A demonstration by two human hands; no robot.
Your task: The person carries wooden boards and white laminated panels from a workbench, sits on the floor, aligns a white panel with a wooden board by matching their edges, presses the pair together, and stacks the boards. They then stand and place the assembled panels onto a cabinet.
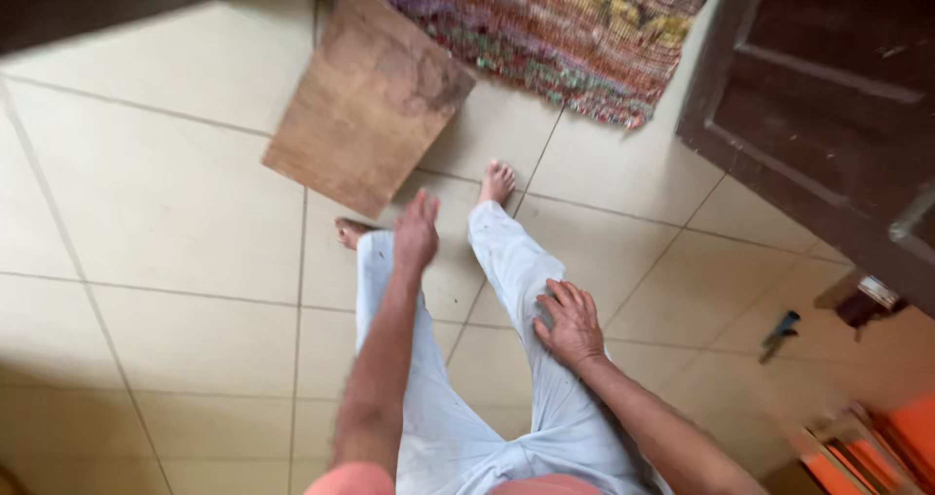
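On the pale tiled floor, seen from above, a person stands barefoot in light blue trousers, both arms reaching down in front of the body. The left hand is stretched forward at the end of a nearly straight arm, fingers loosely together and pointing ahead, palm down; it grips nothing. The right hand lies flat on the right thigh with its fingers spread over the trouser cloth, pressing on it rather than grasping it, the forearm bent back toward the lower right edge.

A brown wooden board lies on the floor ahead of the feet, turned so that one corner points toward the person. The left hand hovers just short of that near corner and appears not to touch it; the blur makes the gap hard to judge. The right hand is well apart from the board. The board's far corner lies at the edge of a multicoloured woven rug, and whether it overlaps the rug is unclear.

The left foot is mostly hidden behind the trouser leg and the left arm; the right foot shows toes only. A dark wooden door is cut off at the right. A small dark object on the floor and orange shapes at the lower right corner are too blurred to identify.
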